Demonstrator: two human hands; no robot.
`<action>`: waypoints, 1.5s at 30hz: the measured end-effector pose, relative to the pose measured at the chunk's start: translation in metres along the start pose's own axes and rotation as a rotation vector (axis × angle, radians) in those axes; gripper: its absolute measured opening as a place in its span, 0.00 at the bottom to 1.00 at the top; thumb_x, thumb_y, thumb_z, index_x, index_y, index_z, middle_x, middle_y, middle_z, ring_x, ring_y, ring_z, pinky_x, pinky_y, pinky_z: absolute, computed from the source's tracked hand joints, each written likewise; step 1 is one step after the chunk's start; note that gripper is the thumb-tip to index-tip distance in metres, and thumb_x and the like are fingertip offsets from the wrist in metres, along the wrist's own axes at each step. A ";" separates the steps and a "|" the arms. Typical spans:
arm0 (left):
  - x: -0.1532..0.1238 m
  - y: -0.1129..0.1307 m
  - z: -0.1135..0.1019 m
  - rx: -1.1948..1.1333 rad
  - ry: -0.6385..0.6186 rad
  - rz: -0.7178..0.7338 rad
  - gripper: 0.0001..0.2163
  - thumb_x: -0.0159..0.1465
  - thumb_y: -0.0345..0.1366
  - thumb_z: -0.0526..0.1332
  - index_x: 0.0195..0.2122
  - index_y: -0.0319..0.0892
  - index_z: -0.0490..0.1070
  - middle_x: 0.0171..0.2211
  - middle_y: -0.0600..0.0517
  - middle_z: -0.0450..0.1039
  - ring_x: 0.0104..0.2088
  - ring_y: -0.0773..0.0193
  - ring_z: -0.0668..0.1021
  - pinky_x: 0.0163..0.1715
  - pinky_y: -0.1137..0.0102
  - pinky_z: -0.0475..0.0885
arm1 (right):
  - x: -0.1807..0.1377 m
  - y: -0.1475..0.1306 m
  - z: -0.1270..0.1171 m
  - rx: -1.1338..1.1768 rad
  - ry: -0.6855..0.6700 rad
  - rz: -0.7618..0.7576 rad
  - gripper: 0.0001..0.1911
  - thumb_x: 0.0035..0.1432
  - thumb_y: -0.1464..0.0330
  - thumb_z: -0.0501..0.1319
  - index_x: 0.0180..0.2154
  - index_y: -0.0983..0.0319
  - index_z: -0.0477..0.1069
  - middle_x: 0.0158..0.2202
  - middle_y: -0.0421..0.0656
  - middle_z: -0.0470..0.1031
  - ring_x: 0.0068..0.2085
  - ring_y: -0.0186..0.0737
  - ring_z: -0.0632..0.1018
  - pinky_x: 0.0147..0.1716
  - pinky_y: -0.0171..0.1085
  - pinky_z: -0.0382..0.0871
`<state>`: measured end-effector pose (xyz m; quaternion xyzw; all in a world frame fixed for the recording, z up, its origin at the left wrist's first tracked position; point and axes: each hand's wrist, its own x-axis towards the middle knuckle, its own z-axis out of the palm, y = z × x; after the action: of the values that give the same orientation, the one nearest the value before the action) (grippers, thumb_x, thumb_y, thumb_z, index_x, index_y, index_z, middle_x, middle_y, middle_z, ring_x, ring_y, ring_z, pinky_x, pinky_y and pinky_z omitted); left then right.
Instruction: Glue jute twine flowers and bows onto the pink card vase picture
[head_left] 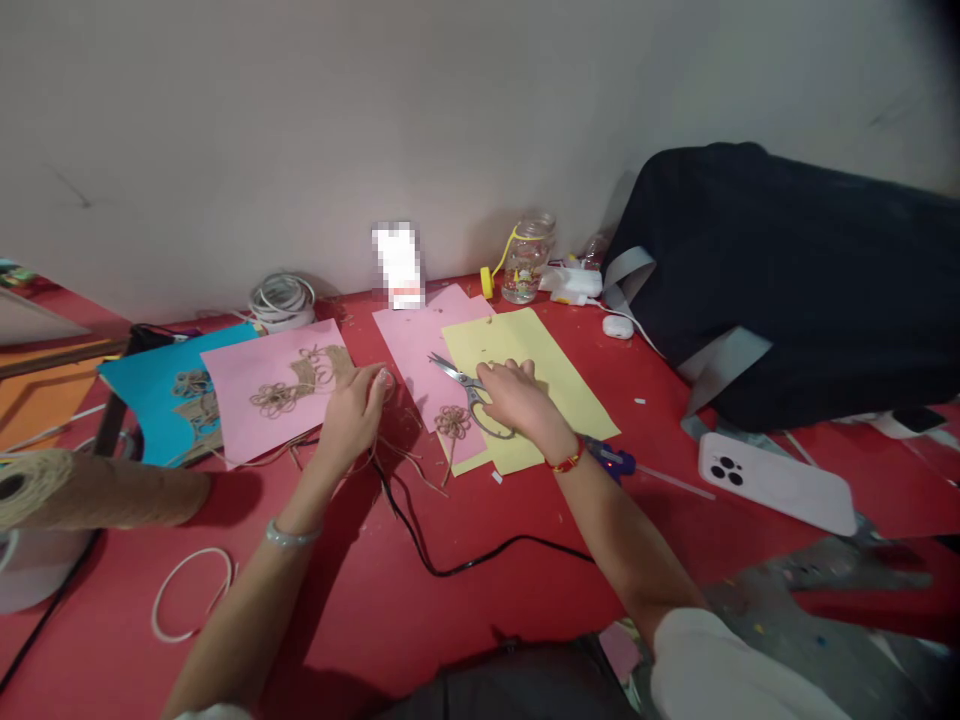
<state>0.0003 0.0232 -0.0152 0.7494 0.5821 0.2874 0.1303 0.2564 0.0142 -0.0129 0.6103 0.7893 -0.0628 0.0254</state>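
My left hand is closed over the table by the right edge of a pink sheet, with loose jute twine at and below its fingertips. The fingers hide part of the twine. My right hand is curled over the handles of grey scissors, above a yellow sheet. The slightly parted blades point to the upper left. Just left of the scissors' handle, a looped twine flower lies with its stem toward me. Another twine flower and a woven-looking twine shape rest on the pink sheet.
At left are a large twine spool, a blue sheet and a coiled white cable. A blue glue gun lies beside my right wrist. Further right are a phone and a dark bag. A glass jar stands behind.
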 end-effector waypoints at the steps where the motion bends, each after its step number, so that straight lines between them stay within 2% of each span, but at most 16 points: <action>1: -0.001 0.006 0.002 -0.051 -0.033 0.023 0.22 0.73 0.47 0.47 0.48 0.39 0.76 0.47 0.41 0.79 0.48 0.52 0.78 0.50 0.62 0.71 | 0.001 0.000 0.002 0.002 -0.003 0.002 0.15 0.58 0.80 0.57 0.47 0.64 0.69 0.46 0.55 0.77 0.50 0.55 0.74 0.47 0.46 0.55; 4: -0.002 0.020 0.013 -0.157 -0.215 0.069 0.18 0.71 0.44 0.50 0.46 0.41 0.77 0.46 0.44 0.80 0.47 0.54 0.79 0.50 0.63 0.72 | 0.005 -0.003 0.006 0.011 -0.014 0.021 0.16 0.59 0.80 0.56 0.48 0.65 0.68 0.45 0.56 0.78 0.50 0.54 0.75 0.48 0.47 0.56; 7: 0.000 0.028 0.030 -0.158 -0.384 0.107 0.17 0.71 0.43 0.52 0.44 0.41 0.78 0.45 0.44 0.80 0.46 0.54 0.79 0.51 0.63 0.72 | 0.006 -0.006 0.003 0.037 -0.011 0.053 0.15 0.60 0.73 0.60 0.50 0.66 0.67 0.44 0.56 0.79 0.51 0.55 0.77 0.49 0.47 0.58; 10: 0.005 0.031 0.046 -0.100 -0.412 0.077 0.17 0.70 0.44 0.54 0.40 0.38 0.78 0.41 0.42 0.79 0.42 0.54 0.79 0.46 0.63 0.72 | 0.002 -0.009 -0.007 0.065 0.003 0.060 0.20 0.60 0.68 0.64 0.52 0.66 0.65 0.43 0.56 0.80 0.48 0.55 0.79 0.45 0.44 0.62; 14: 0.009 0.026 0.056 -0.141 -0.435 0.046 0.14 0.68 0.43 0.58 0.35 0.38 0.76 0.35 0.43 0.79 0.35 0.57 0.79 0.37 0.67 0.71 | -0.005 -0.008 -0.024 0.107 0.034 0.081 0.18 0.59 0.71 0.62 0.51 0.65 0.66 0.44 0.55 0.80 0.43 0.51 0.80 0.37 0.40 0.63; 17: 0.009 0.020 0.055 -0.192 -0.469 0.036 0.13 0.68 0.44 0.58 0.33 0.39 0.75 0.31 0.46 0.79 0.31 0.59 0.79 0.33 0.68 0.70 | -0.006 -0.004 -0.030 0.115 0.067 0.116 0.17 0.59 0.73 0.61 0.51 0.65 0.67 0.45 0.55 0.79 0.45 0.52 0.79 0.38 0.40 0.64; 22: 0.016 0.014 0.047 -0.373 -0.383 0.010 0.14 0.67 0.47 0.60 0.34 0.41 0.71 0.30 0.49 0.78 0.31 0.61 0.78 0.34 0.69 0.70 | -0.003 0.015 -0.021 0.089 0.100 0.249 0.14 0.64 0.75 0.57 0.50 0.67 0.70 0.47 0.58 0.77 0.48 0.54 0.79 0.44 0.42 0.65; 25: 0.020 0.016 0.034 -0.483 -0.280 0.006 0.13 0.66 0.46 0.61 0.33 0.41 0.71 0.29 0.50 0.76 0.31 0.62 0.77 0.35 0.69 0.69 | 0.003 0.023 -0.016 0.184 0.124 0.228 0.09 0.66 0.73 0.56 0.45 0.66 0.73 0.48 0.58 0.76 0.51 0.52 0.77 0.46 0.41 0.65; 27: 0.021 0.020 0.023 -0.524 -0.233 -0.006 0.11 0.66 0.44 0.61 0.33 0.41 0.70 0.29 0.51 0.75 0.31 0.63 0.76 0.34 0.70 0.69 | 0.007 0.023 -0.016 0.401 0.185 0.118 0.10 0.70 0.67 0.55 0.44 0.64 0.73 0.47 0.54 0.77 0.49 0.48 0.76 0.46 0.40 0.66; 29: 0.020 0.026 0.012 -0.557 -0.197 -0.019 0.10 0.66 0.42 0.61 0.33 0.41 0.70 0.29 0.51 0.75 0.30 0.64 0.76 0.33 0.70 0.69 | 0.010 0.016 -0.017 0.718 0.218 -0.039 0.16 0.73 0.59 0.51 0.43 0.61 0.73 0.44 0.50 0.78 0.44 0.43 0.76 0.43 0.39 0.68; 31: 0.017 0.032 0.003 -0.595 -0.162 -0.018 0.10 0.66 0.42 0.61 0.33 0.41 0.69 0.29 0.52 0.73 0.29 0.66 0.74 0.31 0.70 0.68 | 0.011 0.006 -0.019 0.990 0.175 -0.193 0.22 0.73 0.53 0.49 0.41 0.61 0.72 0.38 0.46 0.77 0.38 0.39 0.76 0.40 0.38 0.68; 34: 0.012 0.040 -0.005 -0.623 -0.115 0.007 0.10 0.67 0.43 0.62 0.33 0.42 0.69 0.28 0.53 0.72 0.28 0.67 0.73 0.31 0.70 0.68 | 0.007 -0.011 -0.020 1.204 0.089 -0.333 0.22 0.68 0.49 0.56 0.36 0.61 0.71 0.32 0.41 0.73 0.31 0.34 0.72 0.34 0.35 0.66; 36: 0.009 0.045 -0.008 -0.623 -0.098 0.028 0.10 0.67 0.43 0.62 0.33 0.42 0.70 0.28 0.52 0.72 0.28 0.67 0.73 0.30 0.70 0.69 | 0.003 -0.019 -0.022 1.258 0.084 -0.369 0.21 0.65 0.49 0.60 0.34 0.61 0.71 0.31 0.39 0.72 0.30 0.33 0.71 0.32 0.35 0.64; 39: 0.005 0.052 -0.013 -0.610 -0.097 0.060 0.09 0.68 0.42 0.62 0.36 0.42 0.71 0.31 0.51 0.75 0.31 0.66 0.76 0.31 0.71 0.70 | -0.002 -0.024 -0.026 1.288 0.117 -0.393 0.20 0.64 0.51 0.62 0.33 0.61 0.71 0.29 0.38 0.71 0.31 0.33 0.71 0.32 0.35 0.64; 45: 0.001 0.059 -0.034 -0.407 -0.006 0.186 0.14 0.73 0.46 0.57 0.49 0.43 0.74 0.42 0.47 0.79 0.41 0.61 0.79 0.43 0.66 0.74 | -0.011 -0.018 -0.040 1.218 0.216 -0.363 0.18 0.66 0.53 0.62 0.34 0.61 0.70 0.29 0.38 0.72 0.28 0.31 0.69 0.30 0.36 0.63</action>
<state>0.0272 0.0022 0.0434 0.7588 0.4403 0.4076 0.2534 0.2432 0.0043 0.0292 0.3749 0.7010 -0.4413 -0.4164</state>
